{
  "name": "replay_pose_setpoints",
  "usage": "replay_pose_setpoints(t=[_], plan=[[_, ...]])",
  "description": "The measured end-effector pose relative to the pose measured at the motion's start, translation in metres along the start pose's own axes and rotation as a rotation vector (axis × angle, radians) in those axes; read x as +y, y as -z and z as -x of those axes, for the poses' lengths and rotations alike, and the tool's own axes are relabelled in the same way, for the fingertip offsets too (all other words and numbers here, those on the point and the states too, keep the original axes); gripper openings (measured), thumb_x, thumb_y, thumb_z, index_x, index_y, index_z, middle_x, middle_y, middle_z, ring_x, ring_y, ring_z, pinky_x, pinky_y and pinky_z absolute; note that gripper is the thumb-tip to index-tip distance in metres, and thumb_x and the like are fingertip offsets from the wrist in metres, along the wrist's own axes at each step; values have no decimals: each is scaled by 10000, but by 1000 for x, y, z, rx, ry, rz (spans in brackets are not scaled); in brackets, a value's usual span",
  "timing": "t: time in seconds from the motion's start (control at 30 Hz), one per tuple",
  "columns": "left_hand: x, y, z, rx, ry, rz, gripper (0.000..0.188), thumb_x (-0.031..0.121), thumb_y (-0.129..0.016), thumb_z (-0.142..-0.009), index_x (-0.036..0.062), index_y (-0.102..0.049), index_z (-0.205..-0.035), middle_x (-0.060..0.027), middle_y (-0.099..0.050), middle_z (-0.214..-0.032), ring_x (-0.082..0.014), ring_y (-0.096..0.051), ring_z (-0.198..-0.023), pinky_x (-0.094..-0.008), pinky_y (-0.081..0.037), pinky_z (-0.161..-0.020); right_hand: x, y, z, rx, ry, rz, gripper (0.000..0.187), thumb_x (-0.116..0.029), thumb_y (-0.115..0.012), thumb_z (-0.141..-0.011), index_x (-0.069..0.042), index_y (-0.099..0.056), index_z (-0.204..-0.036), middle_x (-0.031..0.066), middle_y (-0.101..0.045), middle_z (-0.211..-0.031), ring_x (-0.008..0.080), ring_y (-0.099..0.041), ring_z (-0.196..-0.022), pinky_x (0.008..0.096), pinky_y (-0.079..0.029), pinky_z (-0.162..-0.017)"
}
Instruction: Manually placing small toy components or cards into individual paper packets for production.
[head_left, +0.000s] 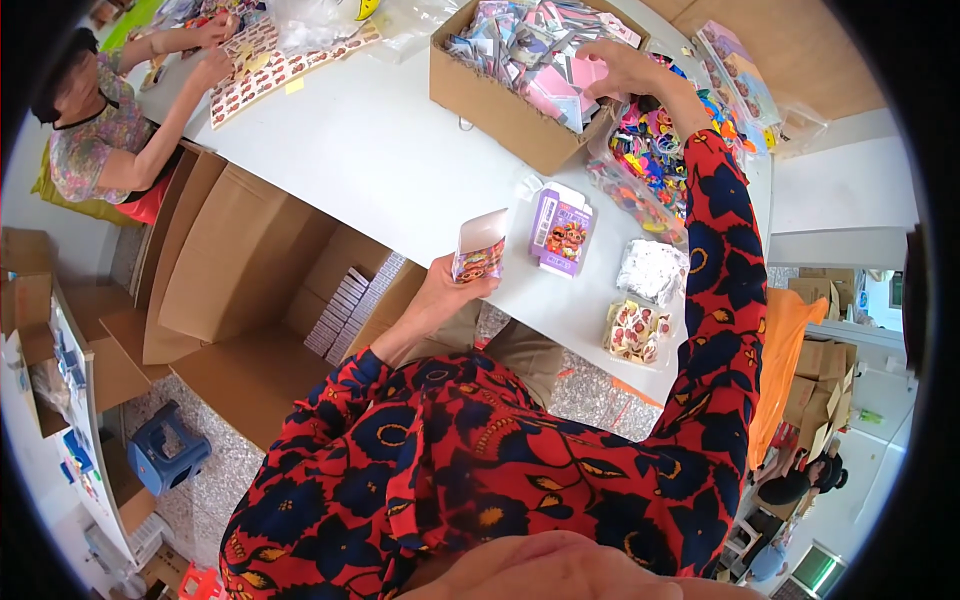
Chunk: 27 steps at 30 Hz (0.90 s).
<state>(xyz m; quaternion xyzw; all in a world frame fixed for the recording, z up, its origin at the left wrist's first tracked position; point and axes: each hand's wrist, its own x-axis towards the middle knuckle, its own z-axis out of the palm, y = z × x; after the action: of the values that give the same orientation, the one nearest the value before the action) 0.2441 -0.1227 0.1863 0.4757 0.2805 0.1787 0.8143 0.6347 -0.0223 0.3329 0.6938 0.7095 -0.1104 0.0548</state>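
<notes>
White inside, a small open-topped box (480,258) was gripped by the left hand (447,292) near the tabletop (350,150) edge; the half-curled right hand (628,70) reached among flat pieces (550,88) in a carton (482,112), its hold unclear.

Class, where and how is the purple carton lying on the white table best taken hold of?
Probably grip the purple carton by its near short end, coming low from the wearer's side, thumb on top. It lies face up and looks flat; bare white table fronts that end, while the cardboard box of packets stands beyond the other.
</notes>
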Motion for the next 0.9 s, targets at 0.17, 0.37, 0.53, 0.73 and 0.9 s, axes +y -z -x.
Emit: replay_pose_setpoints(t=[0.17,0.37,0.53,0.73,0.9], plan=[[-1,-2,5,-15,-9,-25,236,141,-707,-792,-3,-628,-961,-12,-641,-827,-67,-573,-744,-230,-482,-696,4,-9,4,99,34,-168,688,-392,-729,-722,-34,-488,-1258,154,-565,-1147,276,-547,-1062,356,-431,-932],[-5,-5,12,-16,-18,-14,247,139,-714,-789,-5,-626,-970,-8,-640,-843,-64,-572,-750,-231,-483,-697,2,-26,13,238,11,-229,684,-413,-697,-770,-52,-454,-1298,150,-572,-1146,225,-556,-1047,325,-436,-921],[4,-2,10,-56,-39,-70,305,106,-712,-792,-9,-615,-1057,-36,-654,-921,-95,-599,-837,-255,-495,-755,-12,-34,29,385,3,-771,757,-344,-704,-774,-79,-334,-1379,168,-563,-1153,225,-562,-1047,314,-441,-923],[30,-6,17,-108,-147,-85,349,77,-711,-786,-14,-611,-1108,-31,-659,-971,-81,-591,-890,-235,-481,-802,-161,-3,113,499,339,-1813,513,-125,-617,-811,-58,-464,-1296,77,-564,-1149,148,-581,-927,276,-482,-792],[36,-18,22,-206,-98,-59,380,74,-711,-793,-9,-587,-1143,-31,-660,-963,-79,-606,-860,-235,-502,-792,-188,-34,155,303,544,-1628,630,-86,-613,-790,-38,-328,-1350,175,-525,-1204,338,-494,-1202,453,-399,-1018]])
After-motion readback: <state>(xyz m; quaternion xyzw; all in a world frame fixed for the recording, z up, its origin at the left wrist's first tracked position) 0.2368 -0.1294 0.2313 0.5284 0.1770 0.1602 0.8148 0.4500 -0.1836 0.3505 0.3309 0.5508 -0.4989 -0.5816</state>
